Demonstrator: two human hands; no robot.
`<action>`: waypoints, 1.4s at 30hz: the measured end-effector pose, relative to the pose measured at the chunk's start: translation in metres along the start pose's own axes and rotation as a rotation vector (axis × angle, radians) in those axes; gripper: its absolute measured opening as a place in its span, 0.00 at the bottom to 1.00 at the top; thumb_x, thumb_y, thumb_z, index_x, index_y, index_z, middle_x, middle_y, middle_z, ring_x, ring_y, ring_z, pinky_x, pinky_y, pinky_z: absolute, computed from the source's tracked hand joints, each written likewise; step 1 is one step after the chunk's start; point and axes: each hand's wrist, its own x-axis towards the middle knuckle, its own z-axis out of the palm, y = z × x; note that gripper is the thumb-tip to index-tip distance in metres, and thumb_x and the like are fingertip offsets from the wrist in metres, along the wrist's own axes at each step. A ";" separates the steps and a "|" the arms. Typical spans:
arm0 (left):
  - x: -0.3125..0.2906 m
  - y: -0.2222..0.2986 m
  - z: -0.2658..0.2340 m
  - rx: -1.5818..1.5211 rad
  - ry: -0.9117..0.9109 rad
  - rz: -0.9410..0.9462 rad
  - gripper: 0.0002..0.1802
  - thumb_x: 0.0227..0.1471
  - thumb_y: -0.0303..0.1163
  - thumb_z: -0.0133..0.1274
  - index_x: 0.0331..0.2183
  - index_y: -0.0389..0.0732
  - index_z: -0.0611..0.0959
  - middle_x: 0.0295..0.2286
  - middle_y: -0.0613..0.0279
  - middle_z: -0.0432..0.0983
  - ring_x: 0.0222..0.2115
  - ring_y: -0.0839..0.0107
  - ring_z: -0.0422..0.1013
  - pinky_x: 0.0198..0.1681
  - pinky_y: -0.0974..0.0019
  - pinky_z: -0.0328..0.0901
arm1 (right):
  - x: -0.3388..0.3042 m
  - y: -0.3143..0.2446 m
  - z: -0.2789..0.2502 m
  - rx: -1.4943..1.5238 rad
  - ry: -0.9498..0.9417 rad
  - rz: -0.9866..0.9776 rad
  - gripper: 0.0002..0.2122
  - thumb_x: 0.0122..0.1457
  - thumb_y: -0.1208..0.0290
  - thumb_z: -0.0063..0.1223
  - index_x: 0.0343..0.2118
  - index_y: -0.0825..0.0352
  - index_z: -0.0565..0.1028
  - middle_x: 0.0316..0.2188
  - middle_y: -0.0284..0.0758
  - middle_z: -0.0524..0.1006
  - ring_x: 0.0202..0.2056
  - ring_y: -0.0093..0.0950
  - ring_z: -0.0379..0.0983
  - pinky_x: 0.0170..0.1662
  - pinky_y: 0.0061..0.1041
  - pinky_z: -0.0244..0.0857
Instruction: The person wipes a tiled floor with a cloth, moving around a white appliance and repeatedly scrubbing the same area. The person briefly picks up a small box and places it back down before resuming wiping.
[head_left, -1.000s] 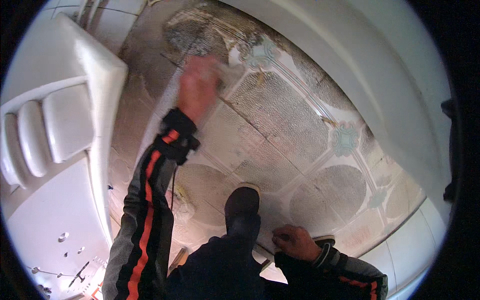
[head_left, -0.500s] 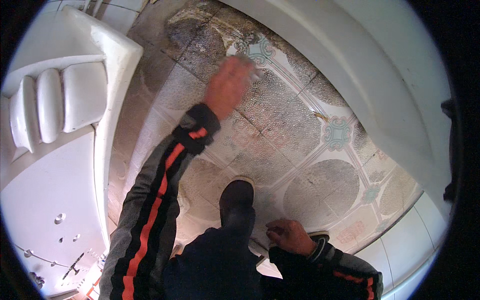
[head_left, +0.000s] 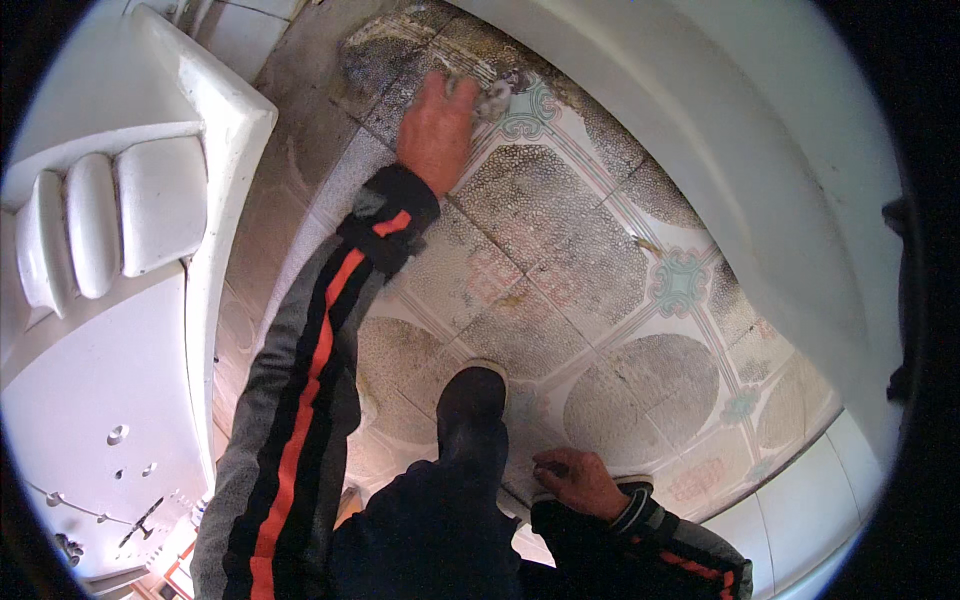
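Observation:
My left hand [head_left: 437,130] reaches far forward to the dirty patterned tile floor [head_left: 560,215]. Its fingers press down on a small crumpled greyish-white wad [head_left: 493,100], whose material I cannot make out. The wad lies against the wet, grimy tiles close to a green corner motif. Low in the view, my right hand [head_left: 580,483] stays near my leg and shoe, away from the floor work. Its fingers are curled in loosely, and nothing shows in them.
A white sink or basin unit [head_left: 235,110] with a ribbed moulding stands on the left. The curved white side of a tub-like fixture [head_left: 760,150] borders the right. My dark shoe [head_left: 473,392] is planted on the tiles. White wall tiles [head_left: 810,500] run along the lower right.
My left hand has moved a little forward and left along the floor with the wad, and was blurred by motion before. My right hand has barely shifted.

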 end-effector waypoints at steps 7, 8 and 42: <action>0.093 -0.050 -0.006 0.279 0.029 -0.323 0.21 0.44 0.27 0.60 0.43 0.38 0.76 0.36 0.40 0.74 0.37 0.42 0.73 0.37 0.45 0.71 | -0.005 0.005 0.001 -0.039 0.048 -0.055 0.14 0.59 0.65 0.56 0.43 0.69 0.80 0.37 0.48 0.80 0.37 0.44 0.79 0.43 0.36 0.72; 0.088 -0.034 -0.015 0.307 -0.015 -0.321 0.18 0.44 0.29 0.61 0.39 0.38 0.77 0.36 0.41 0.74 0.37 0.42 0.74 0.37 0.44 0.71 | -0.005 0.005 0.002 -0.017 0.020 -0.015 0.14 0.59 0.65 0.56 0.43 0.69 0.80 0.38 0.48 0.80 0.37 0.44 0.79 0.43 0.36 0.72; 0.028 -0.029 -0.040 0.252 -0.063 -0.238 0.16 0.47 0.23 0.53 0.41 0.41 0.78 0.36 0.39 0.71 0.35 0.39 0.73 0.36 0.41 0.70 | -0.005 -0.002 -0.003 -0.020 -0.002 -0.042 0.12 0.60 0.67 0.56 0.41 0.71 0.79 0.35 0.47 0.81 0.34 0.41 0.80 0.40 0.36 0.73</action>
